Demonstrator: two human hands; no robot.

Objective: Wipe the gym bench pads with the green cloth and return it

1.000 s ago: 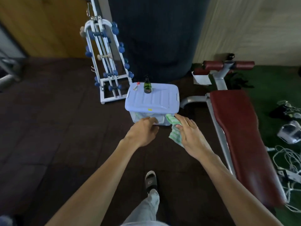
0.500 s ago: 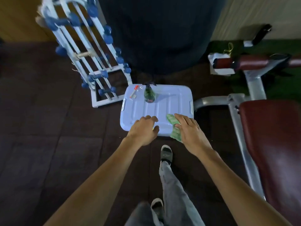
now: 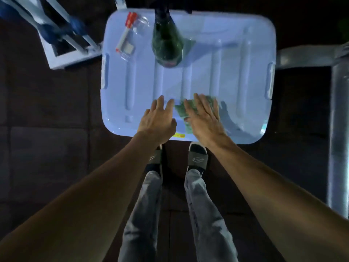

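The green cloth [image 3: 181,110] lies crumpled on the near part of a pale blue box lid [image 3: 236,82]. My right hand [image 3: 204,118] rests over the cloth with fingers stretched out, pressing it onto the lid; green shows beside the index finger and past the fingertips. Just to its left, my left hand [image 3: 158,120] lies flat on the bare lid with fingers apart, holding nothing. Of the gym bench only a grey metal frame tube [image 3: 340,129] shows at the right edge; its pads are out of view.
A dark green bottle [image 3: 167,44] stands at the lid's far middle, and a small red-and-white item [image 3: 126,38] lies to its left. A white rack with blue dumbbells [image 3: 62,40] stands at the far left. My sandalled feet [image 3: 198,156] are right against the box on dark floor.
I have stepped up to the box and now look straight down on it. The cloth went from hanging off the lid's front edge to lying on top. Both hands slid further onto the lid.
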